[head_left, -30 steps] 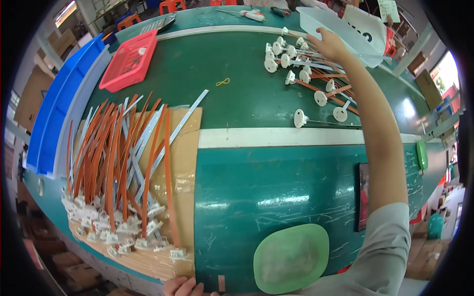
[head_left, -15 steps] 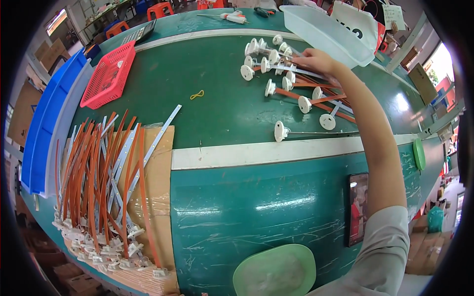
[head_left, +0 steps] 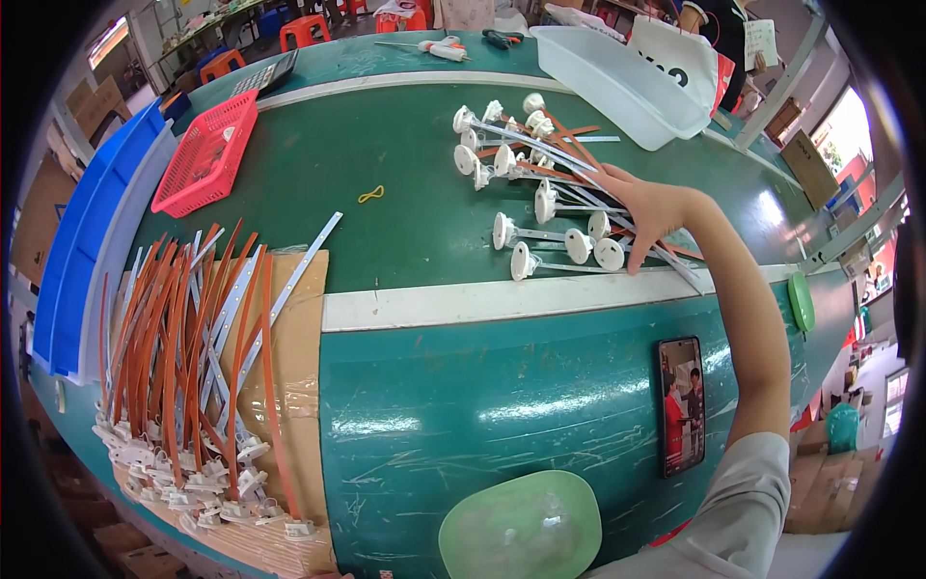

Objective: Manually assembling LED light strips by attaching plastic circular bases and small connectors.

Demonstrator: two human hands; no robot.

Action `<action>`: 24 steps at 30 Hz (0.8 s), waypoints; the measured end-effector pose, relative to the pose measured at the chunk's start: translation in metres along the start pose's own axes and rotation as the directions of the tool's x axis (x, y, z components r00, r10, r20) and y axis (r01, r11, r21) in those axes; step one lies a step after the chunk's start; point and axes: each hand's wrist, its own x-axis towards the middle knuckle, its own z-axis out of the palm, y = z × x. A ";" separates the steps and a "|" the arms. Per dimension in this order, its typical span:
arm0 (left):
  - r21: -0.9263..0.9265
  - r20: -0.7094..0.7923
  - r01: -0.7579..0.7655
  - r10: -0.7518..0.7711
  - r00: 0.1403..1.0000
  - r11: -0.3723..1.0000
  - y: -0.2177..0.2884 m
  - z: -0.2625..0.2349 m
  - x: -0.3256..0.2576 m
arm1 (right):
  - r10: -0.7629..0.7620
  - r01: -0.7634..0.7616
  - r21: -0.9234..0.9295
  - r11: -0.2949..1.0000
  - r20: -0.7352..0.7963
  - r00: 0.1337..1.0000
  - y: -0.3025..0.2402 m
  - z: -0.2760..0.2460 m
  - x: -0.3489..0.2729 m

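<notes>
R hand (head_left: 656, 207) is spread wide, thumb well apart from the fingers, over the strip ends of the loose pile (head_left: 545, 201); looks like it's touching some, but can't tell if any are gripped. L hand is out of view, so can't tell what it's doing.

The pile lies R of centre on the table (head_left: 463, 405): orange & silver strips w/ round white heads, heads mostly to the L, strips running under my palm, some crossing. One silver end lies over the white band (head_left: 463, 302).

Progress, my read: the bunch (head_left: 174, 338) on the card (head_left: 304, 386), L side, looks like the ordered part, heads packed at the near end, strips pointing away, a few crossed. The pile, approx. a dozen heads or more, looks not yet lined up. Can't tell if any pc. is finished.

Further out: phone (head_left: 682, 405) by my forearm, green dish (head_left: 521, 531) at the near edge, rubber band (head_left: 371, 194) mid-table, clear tub (head_left: 617, 92) just beyond the pile. Far L: red basket (head_left: 234, 159), blue bin (head_left: 92, 232). Far edge: glue gun (head_left: 444, 48), pliers (head_left: 503, 39).
</notes>
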 end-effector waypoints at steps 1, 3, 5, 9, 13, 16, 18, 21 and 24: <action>-0.017 0.006 0.001 -0.001 1.000 1.000 0.000 -0.001 -0.001 | 0.091 -0.091 -0.003 0.996 -0.009 0.996 -0.008 0.001 0.000; -0.039 0.010 -0.005 0.005 1.000 0.999 -0.002 -0.003 0.000 | 0.066 -0.067 -0.024 0.997 -0.051 0.997 0.005 0.007 0.000; -0.061 0.010 -0.010 0.011 1.000 0.998 -0.006 -0.004 -0.001 | 0.040 -0.054 -0.086 0.995 -0.161 0.986 -0.006 0.007 -0.001; -0.063 -0.030 -0.032 0.030 0.999 0.997 -0.009 -0.005 -0.002 | 0.203 -0.140 0.210 0.968 -0.321 0.925 -0.016 0.007 0.007; -0.079 -0.107 -0.092 0.084 0.991 0.993 -0.013 -0.002 -0.002 | 0.261 -0.239 0.110 0.965 -0.280 0.924 -0.021 -0.003 0.022; -0.109 -0.204 -0.175 0.150 0.967 0.979 -0.018 0.005 0.001 | 0.282 -0.323 -0.109 0.940 -0.283 0.917 -0.027 -0.006 0.032; -0.095 -0.147 -0.140 0.125 0.981 0.986 -0.016 -0.002 0.002 | 0.231 -0.287 -0.151 0.946 -0.306 0.923 -0.034 -0.001 0.037; -0.068 -0.080 -0.106 0.100 0.992 0.992 -0.014 -0.008 0.001 | 0.230 -0.312 -0.199 0.929 -0.350 0.908 -0.047 0.002 0.036; -0.051 -0.082 -0.110 0.105 0.991 0.993 -0.014 -0.009 0.001 | 0.178 -0.324 -0.273 0.906 -0.449 0.875 -0.050 0.009 0.029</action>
